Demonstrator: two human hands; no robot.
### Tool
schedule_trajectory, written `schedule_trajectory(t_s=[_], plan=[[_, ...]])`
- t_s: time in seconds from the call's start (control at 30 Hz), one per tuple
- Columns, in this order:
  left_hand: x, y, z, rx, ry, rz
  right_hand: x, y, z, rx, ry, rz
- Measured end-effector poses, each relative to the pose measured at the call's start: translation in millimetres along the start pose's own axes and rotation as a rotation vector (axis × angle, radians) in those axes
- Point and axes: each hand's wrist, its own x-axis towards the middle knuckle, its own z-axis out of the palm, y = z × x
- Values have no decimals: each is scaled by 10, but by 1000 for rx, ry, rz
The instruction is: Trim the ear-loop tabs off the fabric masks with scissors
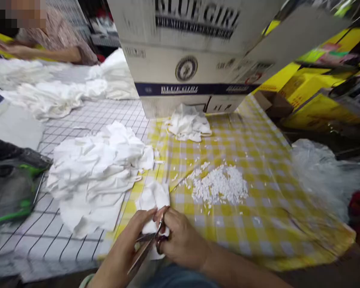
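At the front edge of the table, my left hand (131,233) pinches a small piece of white cloth (154,196). My right hand (184,240) is closed around the handle loops of a pair of metal scissors (143,256), whose blades point down and to the left, across my left palm. The cloth hangs below and lies above both hands, partly hidden by them. A large heap of white cloth pieces (99,168) spreads to the left. Right of my hands is a pile of small white snippets (220,184).
A tall printed cardboard box (186,48) stands at the back, with a small white cloth pile (189,123) before it. More white cloth (63,90) lies back left, near another person (63,36). A clear plastic bag (324,172) is at the right edge.
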Motion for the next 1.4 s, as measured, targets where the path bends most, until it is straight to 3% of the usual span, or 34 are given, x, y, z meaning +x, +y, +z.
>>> schedule_trajectory(t_s=[0.13, 0.27, 0.3, 0.37, 0.43, 0.53, 0.67, 0.7, 0.8, 0.87, 0.93, 1.0, 1.07, 1.13, 1.17, 1.23, 1.3, 1.4], plan=[[903, 266, -407, 85, 261, 182, 605, -411, -525, 85, 167, -146], [2248, 462, -693, 99, 496, 387, 1526, -744, -1307, -104, 391, -306], [2572, 466, -717, 84, 542, 375, 1759, -769, -1521, -145, 467, -296], [3053, 424, -685, 28, 486, 265, 2115, -721, -1906, -257, 568, -241], [3229, 351, -545, -1, 471, 215, 2242, -560, -2157, -396, 659, -130], [2991, 264, -180, -57, 416, 181, 1982, -220, -2144, -378, 587, 47], [2395, 221, 400, -298, 192, 55, 1237, 164, -1584, -159, 258, 203], [2270, 220, 528, -333, 171, 20, 1062, 227, -1429, -126, 231, 238], [1964, 250, 808, -321, 198, -32, 676, 355, -1070, -76, 311, 293], [1806, 287, 876, -305, 191, -20, 543, 401, -940, -93, 410, 280], [1696, 280, 813, -299, 135, 31, 484, 425, -903, -135, 451, 258], [1646, 158, 597, -200, 124, 74, 469, 428, -946, -153, 460, 282], [1642, -102, 242, 37, 227, 50, 469, 413, -1034, -163, 487, 322], [1651, -428, -179, 227, 356, -55, 469, 382, -1112, -174, 506, 310], [1646, -573, -377, 439, 397, -129, 465, 363, -1131, -182, 495, 286], [1592, -737, -671, 629, 367, -163, 454, 322, -1112, -194, 455, 246], [1459, -673, -755, 687, 393, -109, 438, 283, -1026, -182, 435, 220], [1125, -263, -479, 619, 604, 186, 403, 228, -843, -25, 422, 186]])
